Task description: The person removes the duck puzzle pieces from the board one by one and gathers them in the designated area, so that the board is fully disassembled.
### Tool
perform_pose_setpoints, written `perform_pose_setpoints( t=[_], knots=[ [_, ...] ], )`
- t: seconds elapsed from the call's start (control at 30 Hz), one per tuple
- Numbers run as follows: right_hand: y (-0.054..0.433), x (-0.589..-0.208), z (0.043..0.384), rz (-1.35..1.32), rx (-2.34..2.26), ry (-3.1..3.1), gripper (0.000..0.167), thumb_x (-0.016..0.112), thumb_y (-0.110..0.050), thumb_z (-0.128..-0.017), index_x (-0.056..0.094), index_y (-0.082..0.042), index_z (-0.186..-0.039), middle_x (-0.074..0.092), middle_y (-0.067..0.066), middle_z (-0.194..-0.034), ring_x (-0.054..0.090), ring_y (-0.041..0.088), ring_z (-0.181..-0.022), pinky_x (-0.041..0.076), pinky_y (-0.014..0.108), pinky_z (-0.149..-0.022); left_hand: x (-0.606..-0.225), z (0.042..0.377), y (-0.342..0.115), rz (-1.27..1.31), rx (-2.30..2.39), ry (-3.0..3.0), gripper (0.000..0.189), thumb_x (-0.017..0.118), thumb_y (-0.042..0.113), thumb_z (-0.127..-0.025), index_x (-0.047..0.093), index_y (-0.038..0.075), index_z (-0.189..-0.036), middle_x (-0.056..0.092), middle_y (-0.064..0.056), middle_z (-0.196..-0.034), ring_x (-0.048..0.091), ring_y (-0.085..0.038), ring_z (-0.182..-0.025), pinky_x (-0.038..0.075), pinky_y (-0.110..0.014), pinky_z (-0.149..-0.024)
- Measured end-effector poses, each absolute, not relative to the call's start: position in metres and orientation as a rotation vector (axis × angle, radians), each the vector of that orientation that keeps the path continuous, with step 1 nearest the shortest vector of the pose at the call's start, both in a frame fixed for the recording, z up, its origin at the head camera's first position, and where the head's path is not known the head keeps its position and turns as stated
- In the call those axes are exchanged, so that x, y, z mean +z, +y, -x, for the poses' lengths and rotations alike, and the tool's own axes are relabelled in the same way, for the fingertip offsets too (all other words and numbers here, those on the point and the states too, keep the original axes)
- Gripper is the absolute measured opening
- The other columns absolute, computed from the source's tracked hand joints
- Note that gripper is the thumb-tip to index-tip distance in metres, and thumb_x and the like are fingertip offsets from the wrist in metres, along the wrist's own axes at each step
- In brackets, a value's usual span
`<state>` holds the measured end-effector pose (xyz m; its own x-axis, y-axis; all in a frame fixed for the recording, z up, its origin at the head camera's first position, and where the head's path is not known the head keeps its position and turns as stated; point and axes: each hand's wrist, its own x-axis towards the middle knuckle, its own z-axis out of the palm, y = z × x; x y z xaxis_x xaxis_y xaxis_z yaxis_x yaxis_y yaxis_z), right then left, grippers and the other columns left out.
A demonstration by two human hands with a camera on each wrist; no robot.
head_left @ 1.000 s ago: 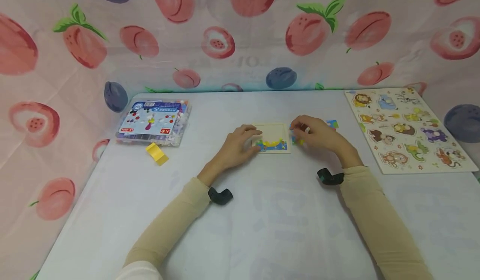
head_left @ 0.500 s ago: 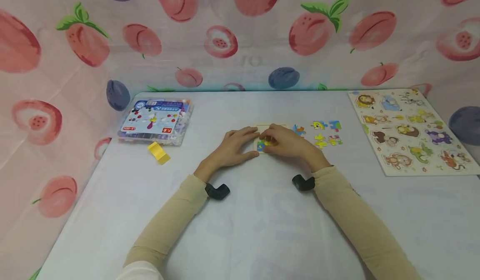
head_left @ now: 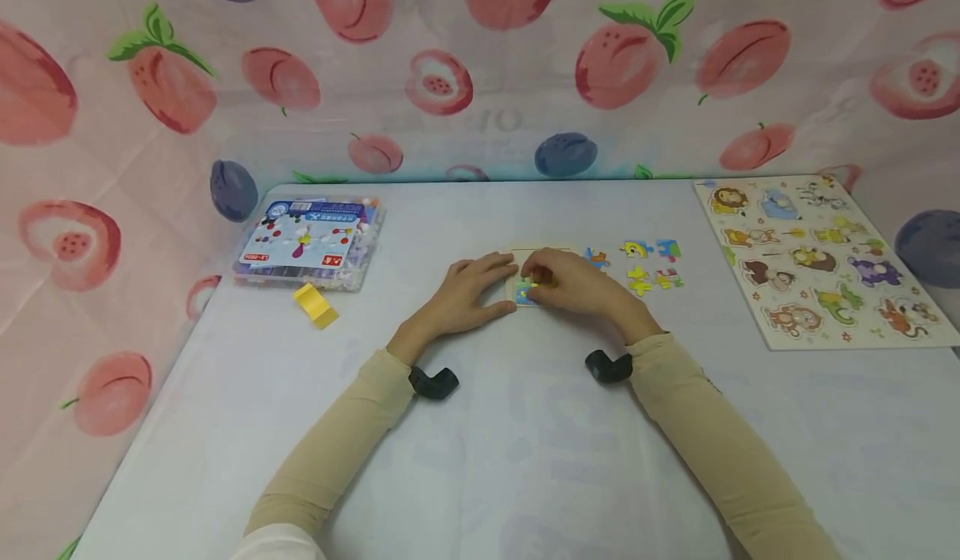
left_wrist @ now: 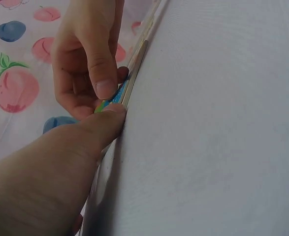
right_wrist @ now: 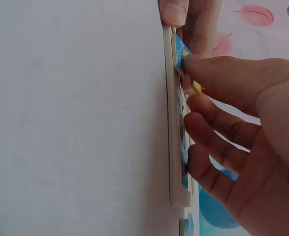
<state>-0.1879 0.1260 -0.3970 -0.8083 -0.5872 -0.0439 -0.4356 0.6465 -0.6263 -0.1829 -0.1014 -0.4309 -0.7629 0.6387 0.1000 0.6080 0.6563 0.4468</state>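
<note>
My left hand (head_left: 471,293) rests at the left side of a small wooden puzzle tray (right_wrist: 174,157), its thumb (left_wrist: 112,115) against the near edge and the other fingers extended towards the far corner. Over the tray's left part, my right hand (head_left: 576,283) pinches a small jigsaw piece (right_wrist: 197,87) between thumb and fingertips. Blue-and-yellow picture pieces lie inside the tray, seen nearly edge-on in the right wrist view. In the head view the right hand hides most of the tray.
Several loose jigsaw pieces (head_left: 639,282) lie right of the tray. A large animal puzzle board (head_left: 825,264) stands further right. At the back left are a clear plastic box (head_left: 307,243) and a yellow block (head_left: 316,306). A fruit-patterned cloth (head_left: 495,68) hangs behind the table.
My right hand has moved left from the loose pieces to over the tray, uncovering those pieces. It has stayed nearly still over the last half second. The left hand has barely shifted.
</note>
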Motion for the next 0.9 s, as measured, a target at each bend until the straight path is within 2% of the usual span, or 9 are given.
perform_pose_setpoints(
  t=[0.27, 0.9],
  knots=[
    [0.1299, -0.3965, 0.1897, 0.840, -1.052, 2.538, 0.016, 0.064, -0.015, -0.090, 0.059, -0.011, -0.104, 0.062, 0.002, -0.091, 0.057, 0.016, -0.084, 0.049, 0.031, -0.075, -0.4318, 0.1833, -0.1015, -1.047, 0.703, 2.799, 0.062, 0.057, 0.048, -0.091, 0.042, 0.018, -0.143, 0.032, 0.001, -0.154, 0.022, -0.019, -0.145, 0.019, -0.047, -0.112],
    [0.1364, -0.3935, 0.1869, 0.835, -1.143, 2.441, 0.012, 0.062, -0.013, -0.090, 0.057, -0.012, -0.101, 0.062, 0.003, -0.096, 0.058, 0.017, -0.091, 0.049, 0.033, -0.082, -0.4332, 0.1834, -0.1015, -1.051, 0.692, 2.820, 0.061, 0.058, 0.047, -0.091, 0.043, 0.018, -0.142, 0.034, 0.001, -0.153, 0.024, -0.018, -0.144, 0.021, -0.047, -0.111]
  ],
)
